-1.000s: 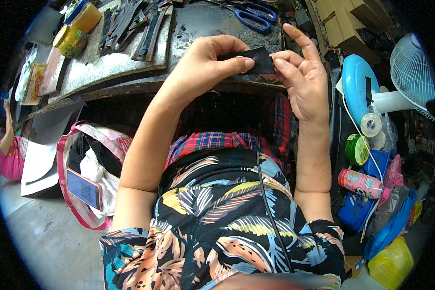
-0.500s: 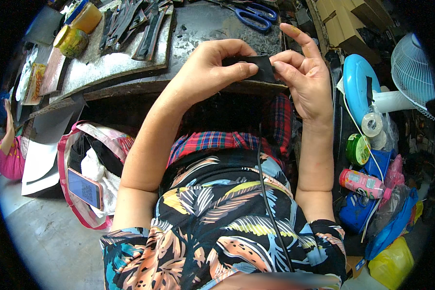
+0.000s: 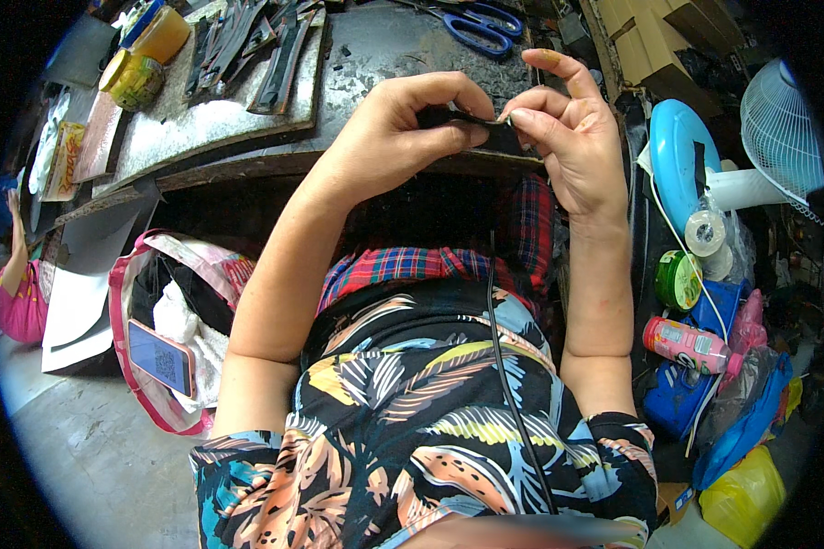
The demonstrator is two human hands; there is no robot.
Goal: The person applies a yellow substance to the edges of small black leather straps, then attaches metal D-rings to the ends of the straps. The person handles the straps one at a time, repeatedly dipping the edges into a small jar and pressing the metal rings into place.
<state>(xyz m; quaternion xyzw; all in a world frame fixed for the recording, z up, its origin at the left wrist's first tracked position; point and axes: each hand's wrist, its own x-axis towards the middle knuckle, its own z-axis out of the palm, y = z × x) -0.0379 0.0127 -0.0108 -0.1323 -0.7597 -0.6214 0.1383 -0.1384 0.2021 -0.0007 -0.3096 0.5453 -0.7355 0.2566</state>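
1. The left hand (image 3: 403, 137) is pinching a small black strip (image 3: 471, 123) between thumb and fingers; its grip is clenched on the strip's left part.
2. The right hand (image 3: 572, 146) is pinching the strip's right end with thumb and middle fingers, grip clenched on it, while the index finger is pointing up toward 12 o'clock.
3. The black strip is being held flat between both hands, above the front edge of the dark desk (image 3: 384, 55), at 12 o'clock from the person's body.
4. Blue-handled scissors (image 3: 481, 23) are lying on the desk at 12 o'clock from the hands, well apart from them.
5. A board with dark strips (image 3: 238, 55) is lying at 10 o'clock from the left hand, with a yellow tin (image 3: 137, 82) beside it.
6. A pink-trimmed bag (image 3: 178, 311) holding a phone (image 3: 160, 357) is sitting on the floor at 7 o'clock.
7. A white fan (image 3: 778, 137), a tape roll (image 3: 705, 233) and a pink bottle (image 3: 691, 343) are standing at 3 to 4 o'clock.
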